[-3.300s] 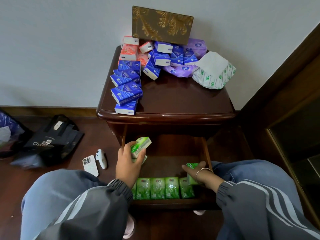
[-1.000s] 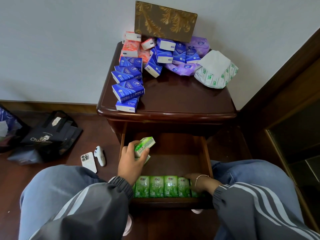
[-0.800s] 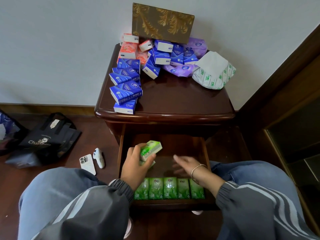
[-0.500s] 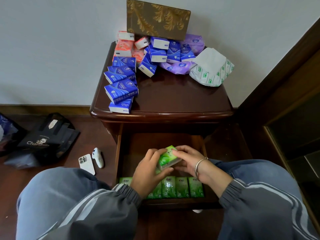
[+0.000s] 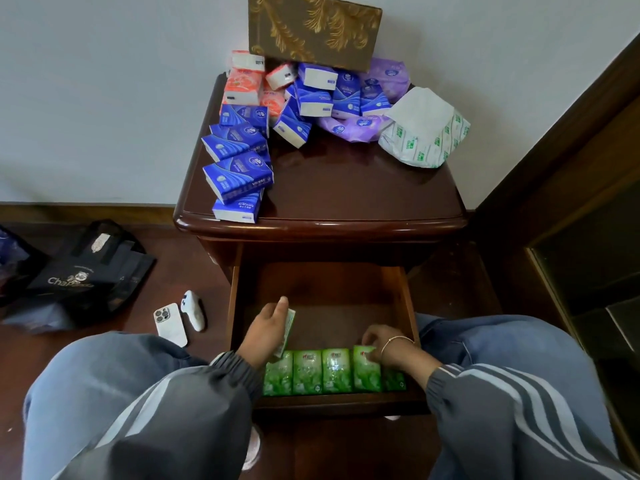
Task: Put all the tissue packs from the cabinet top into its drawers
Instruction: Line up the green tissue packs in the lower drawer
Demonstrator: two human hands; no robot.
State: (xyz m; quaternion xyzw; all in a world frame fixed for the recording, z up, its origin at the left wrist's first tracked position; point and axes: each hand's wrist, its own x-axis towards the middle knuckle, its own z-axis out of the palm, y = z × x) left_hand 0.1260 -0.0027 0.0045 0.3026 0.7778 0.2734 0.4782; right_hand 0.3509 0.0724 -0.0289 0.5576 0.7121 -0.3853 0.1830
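The dark wooden cabinet (image 5: 346, 216) has its drawer (image 5: 408, 306) pulled out. Along the drawer's front lies a row of green tissue packs (image 5: 322, 370). My left hand (image 5: 266, 329) grips one more green pack (image 5: 289, 332) on edge at the row's left end. My right hand (image 5: 382, 344) pinches the top of another green pack (image 5: 365, 367) near the row's right end. On the cabinet top lie several blue packs (image 5: 239, 168), orange packs (image 5: 242, 86), purple packs (image 5: 349, 128) and a white and green pack (image 5: 426, 133).
A gold-patterned brown box (image 5: 313, 29) leans on the wall behind the packs. On the floor to the left lie a white phone (image 5: 169, 323), a small white device (image 5: 194, 310) and a black bag (image 5: 83, 271). Dark wooden furniture (image 5: 571, 220) stands on the right.
My right hand took a green pack from my left hand and brought it down to the right end of the row. My left hand lowered with its remaining pack to the row's left end.
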